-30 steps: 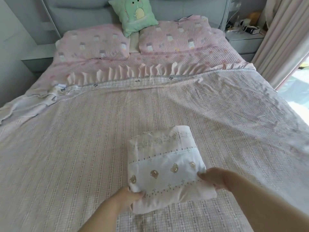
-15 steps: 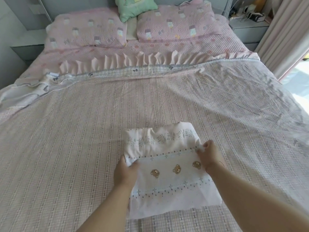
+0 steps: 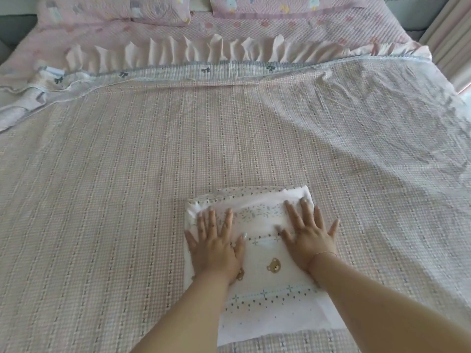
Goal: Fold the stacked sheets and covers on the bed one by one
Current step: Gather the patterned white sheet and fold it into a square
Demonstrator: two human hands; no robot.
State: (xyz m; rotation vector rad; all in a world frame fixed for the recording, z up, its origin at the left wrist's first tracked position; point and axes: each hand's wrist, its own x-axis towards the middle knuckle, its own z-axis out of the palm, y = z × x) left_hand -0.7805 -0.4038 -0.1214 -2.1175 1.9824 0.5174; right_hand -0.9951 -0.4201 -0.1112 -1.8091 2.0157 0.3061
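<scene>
Folded sheet (image 3: 265,253) lies on the near middle of the bed, on top of the checked cover (image 3: 127,174) spread flat across the mattress. White cloth, dotted bands, a small bear print showing between the wrists.

Left hand (image 3: 216,248): flat, fingers straight and spread, palm down on the left half of the bundle. Right hand (image 3: 309,238): same, fingers fanned, pressing the right half near the far fold. Neither grips anything; both only bear down.

Handling, as judged: light, soft, thin cotton in several layers. Springy, so the folds likely puff up once pressure is off. Not slippery against the textured cover beneath. Nothing fragile.

Where to take hold: the two side edges, fingers slid under and thumbs on top, so the layers lift together. Lifting by a single corner would probably let the bundle fall open.

Checked cover itself appears next for folding: large, limp, wrinkled at right; best taken by its corners.

Pillows (image 3: 114,8) at the head, ruffled edge (image 3: 204,52) below them.
</scene>
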